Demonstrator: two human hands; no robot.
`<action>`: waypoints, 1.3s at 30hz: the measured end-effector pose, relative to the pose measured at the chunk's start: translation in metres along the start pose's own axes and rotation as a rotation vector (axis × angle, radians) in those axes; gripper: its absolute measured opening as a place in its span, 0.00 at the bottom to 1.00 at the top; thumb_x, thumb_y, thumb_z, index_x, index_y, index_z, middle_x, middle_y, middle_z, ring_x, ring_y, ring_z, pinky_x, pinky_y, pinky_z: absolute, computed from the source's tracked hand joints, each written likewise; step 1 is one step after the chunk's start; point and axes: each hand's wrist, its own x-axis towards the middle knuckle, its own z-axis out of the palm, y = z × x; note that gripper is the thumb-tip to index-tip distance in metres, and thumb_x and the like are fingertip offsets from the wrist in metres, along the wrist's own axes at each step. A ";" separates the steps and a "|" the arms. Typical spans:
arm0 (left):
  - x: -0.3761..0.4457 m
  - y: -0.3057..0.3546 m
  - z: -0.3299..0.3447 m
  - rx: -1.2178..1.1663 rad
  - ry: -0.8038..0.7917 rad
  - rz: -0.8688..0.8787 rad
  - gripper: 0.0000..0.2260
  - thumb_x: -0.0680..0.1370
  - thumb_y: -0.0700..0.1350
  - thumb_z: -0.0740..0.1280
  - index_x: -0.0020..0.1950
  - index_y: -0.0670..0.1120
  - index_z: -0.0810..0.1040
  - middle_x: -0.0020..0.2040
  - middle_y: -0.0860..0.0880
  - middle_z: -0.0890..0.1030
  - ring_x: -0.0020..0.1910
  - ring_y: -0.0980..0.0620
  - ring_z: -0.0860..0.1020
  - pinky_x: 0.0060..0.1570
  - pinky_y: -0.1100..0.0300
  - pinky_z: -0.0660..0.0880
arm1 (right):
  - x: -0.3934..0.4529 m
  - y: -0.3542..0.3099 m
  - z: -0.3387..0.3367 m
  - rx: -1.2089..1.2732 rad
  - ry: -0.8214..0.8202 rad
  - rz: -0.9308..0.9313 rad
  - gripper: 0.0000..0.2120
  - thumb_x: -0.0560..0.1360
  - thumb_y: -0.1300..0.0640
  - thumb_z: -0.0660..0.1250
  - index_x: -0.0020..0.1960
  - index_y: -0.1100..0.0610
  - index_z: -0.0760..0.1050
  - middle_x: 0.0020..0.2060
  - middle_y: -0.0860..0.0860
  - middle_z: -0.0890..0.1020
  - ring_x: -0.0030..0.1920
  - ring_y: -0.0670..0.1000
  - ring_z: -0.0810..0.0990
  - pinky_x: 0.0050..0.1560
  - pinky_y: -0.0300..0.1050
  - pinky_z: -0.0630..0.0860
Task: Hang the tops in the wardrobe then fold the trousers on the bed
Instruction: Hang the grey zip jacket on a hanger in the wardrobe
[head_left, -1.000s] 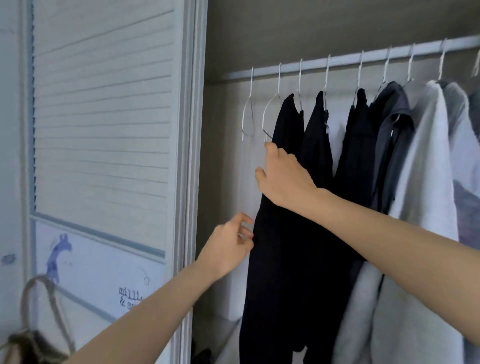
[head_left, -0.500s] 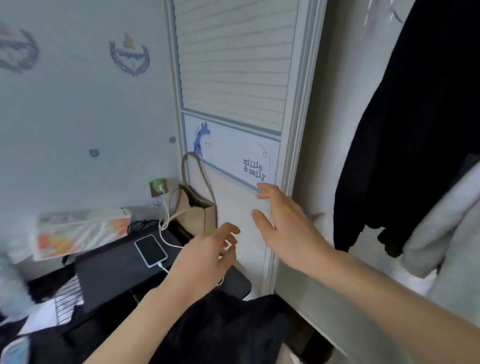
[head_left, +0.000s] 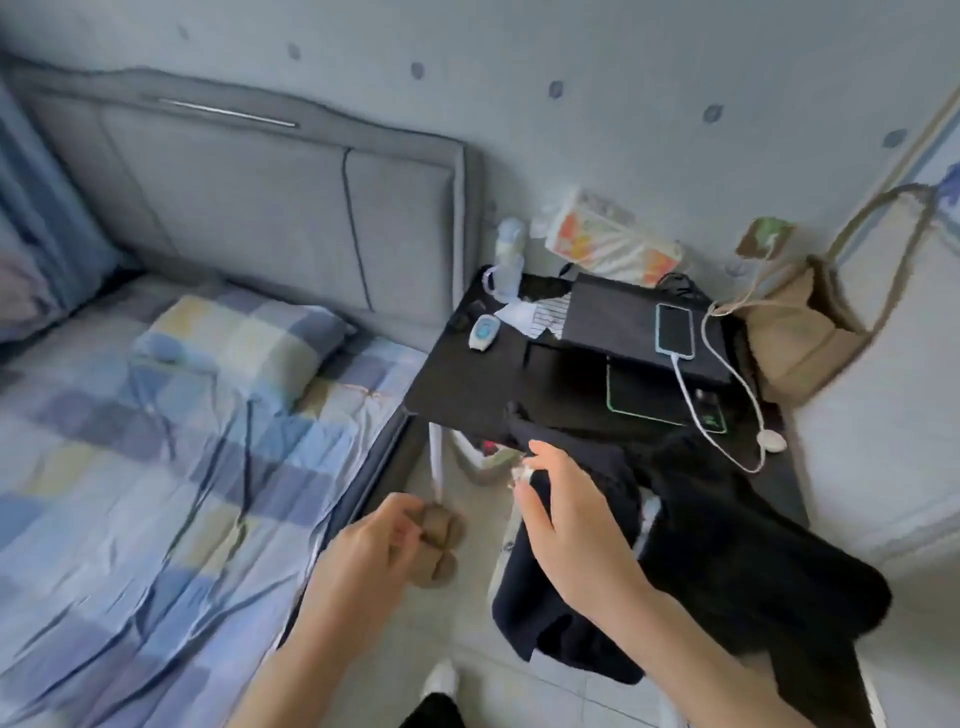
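both hands (left (head_left: 363, 561) loosely curled, right (head_left: 566, 525) spread, neither holding anything) hover by the dark clothes (head_left: 727, 561).

Bed (head_left: 171, 467) at left, headboard (head_left: 260, 208) behind it against the wall; pillow (head_left: 244, 348) on the mattress just before the headboard. Side table (head_left: 467, 384) to the right of the bed. On the table: bottle (head_left: 506, 260) at the rear left corner, tissue pack (head_left: 613, 244) behind against the wall, phone (head_left: 675, 330) on a laptop (head_left: 618, 322), cable (head_left: 727, 395) running from the phone toward the table's right edge. Tote bag (head_left: 800, 332) right of the table. Pile of dark clothes (head_left: 727, 561) draped over the table's near edge. Slippers (head_left: 439, 545) on the floor between bed and table. Left hand (head_left: 363, 566) above the bed's edge; right hand (head_left: 571, 525) over the clothes
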 end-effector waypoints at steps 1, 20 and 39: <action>-0.017 -0.019 -0.004 -0.011 0.043 -0.049 0.05 0.78 0.52 0.60 0.51 0.63 0.70 0.39 0.63 0.82 0.40 0.62 0.80 0.42 0.60 0.76 | -0.004 -0.009 0.016 0.002 -0.067 -0.034 0.21 0.81 0.52 0.57 0.73 0.54 0.62 0.65 0.46 0.72 0.67 0.46 0.67 0.63 0.32 0.61; -0.325 -0.351 -0.084 -0.300 0.450 -0.945 0.06 0.78 0.45 0.65 0.52 0.55 0.76 0.41 0.55 0.81 0.40 0.56 0.79 0.46 0.54 0.77 | -0.123 -0.252 0.400 -0.153 -0.909 -0.547 0.21 0.81 0.54 0.56 0.72 0.59 0.61 0.63 0.55 0.73 0.64 0.55 0.69 0.61 0.48 0.67; -0.395 -0.703 -0.119 -0.007 -0.020 -1.189 0.13 0.79 0.42 0.59 0.63 0.44 0.69 0.62 0.44 0.71 0.60 0.41 0.71 0.54 0.47 0.73 | -0.212 -0.316 0.778 -0.518 -1.392 -0.451 0.14 0.81 0.51 0.55 0.55 0.62 0.70 0.52 0.60 0.78 0.52 0.60 0.76 0.49 0.51 0.74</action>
